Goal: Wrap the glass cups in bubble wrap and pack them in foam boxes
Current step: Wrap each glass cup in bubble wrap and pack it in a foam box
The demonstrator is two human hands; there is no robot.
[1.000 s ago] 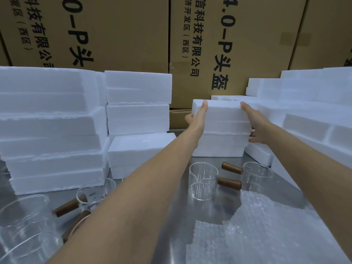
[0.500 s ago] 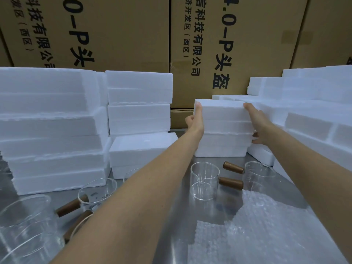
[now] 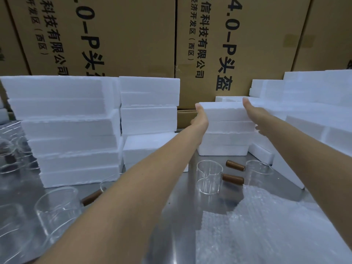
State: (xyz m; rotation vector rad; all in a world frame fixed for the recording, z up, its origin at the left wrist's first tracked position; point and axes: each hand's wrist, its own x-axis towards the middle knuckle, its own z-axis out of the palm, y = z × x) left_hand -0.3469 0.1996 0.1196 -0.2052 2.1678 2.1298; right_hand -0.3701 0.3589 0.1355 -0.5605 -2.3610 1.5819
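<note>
Both my arms reach out to a short stack of white foam boxes at the table's middle back. My left hand (image 3: pixel 200 119) holds the left end of the top foam box (image 3: pixel 222 112), fingertips at its upper corner. My right hand (image 3: pixel 254 117) grips the right end, fingers along the top and thumb lower on the side. In front of the stack stands a glass cup (image 3: pixel 209 178) with a brown wooden handle, and a second glass cup (image 3: pixel 259 171) is to its right. Bubble wrap (image 3: pixel 266 229) lies at the near right.
Tall stacks of foam boxes stand at the left (image 3: pixel 72 130), centre left (image 3: pixel 148 111) and right (image 3: pixel 314 111). More glass cups (image 3: pixel 57 210) crowd the near left of the steel table (image 3: pixel 181 216). Printed cardboard cartons (image 3: pixel 114 35) wall off the back.
Both hands stay on the top foam box. My left fingers have slid from over the top toward the box's left corner. The cups and wrap have not moved.
</note>
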